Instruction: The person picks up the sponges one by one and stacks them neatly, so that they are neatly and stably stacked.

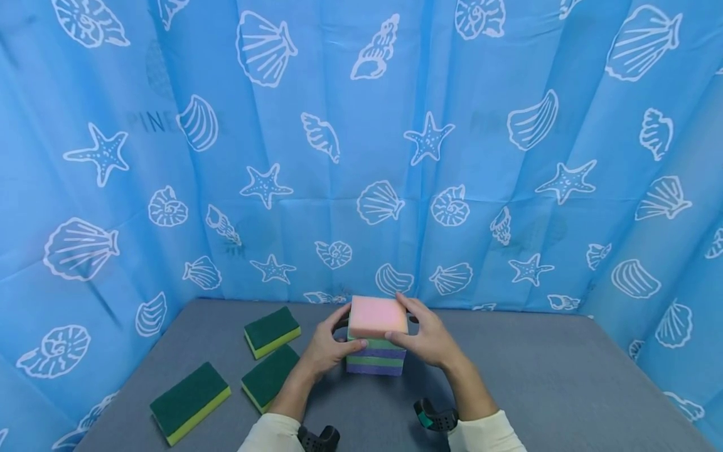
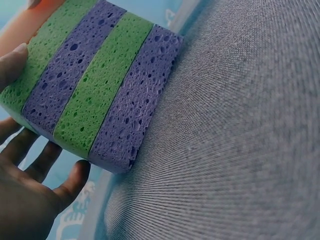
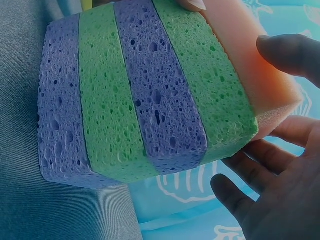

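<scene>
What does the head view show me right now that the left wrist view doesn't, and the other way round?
Head only: three dark-green-and-yellow rectangular scouring sponges at left, the cream sleeves and the black wristbands.

Left wrist only: pores in the stack of alternating purple and green block sponges, and the little finger of the left hand beside its lower layers.

Both: that stack, the salmon-pink block sponge on top, the left hand, the grey fabric surface and the blue curtain with white prints.
</scene>
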Action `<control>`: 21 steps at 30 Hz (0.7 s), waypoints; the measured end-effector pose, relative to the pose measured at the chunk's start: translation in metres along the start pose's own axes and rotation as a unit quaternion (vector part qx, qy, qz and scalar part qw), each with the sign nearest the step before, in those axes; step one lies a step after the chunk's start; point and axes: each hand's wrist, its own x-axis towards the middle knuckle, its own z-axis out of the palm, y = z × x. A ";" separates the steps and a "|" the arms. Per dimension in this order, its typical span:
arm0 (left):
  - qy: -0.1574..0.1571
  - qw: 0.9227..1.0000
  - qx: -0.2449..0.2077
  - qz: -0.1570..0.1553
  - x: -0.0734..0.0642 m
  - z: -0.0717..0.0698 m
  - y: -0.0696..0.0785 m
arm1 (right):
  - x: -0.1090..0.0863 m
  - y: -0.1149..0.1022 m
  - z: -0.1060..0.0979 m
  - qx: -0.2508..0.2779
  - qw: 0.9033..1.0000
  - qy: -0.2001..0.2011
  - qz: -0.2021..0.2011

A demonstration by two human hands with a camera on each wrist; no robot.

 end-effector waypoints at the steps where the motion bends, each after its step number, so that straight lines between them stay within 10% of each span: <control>1: 0.001 1.000 0.001 0.001 0.000 0.000 0.000 | 0.000 0.000 0.000 0.003 1.000 -0.001 0.002; 21: -0.004 1.000 0.011 -0.009 -0.012 0.000 0.040 | 0.001 0.003 0.000 0.013 1.000 -0.004 0.000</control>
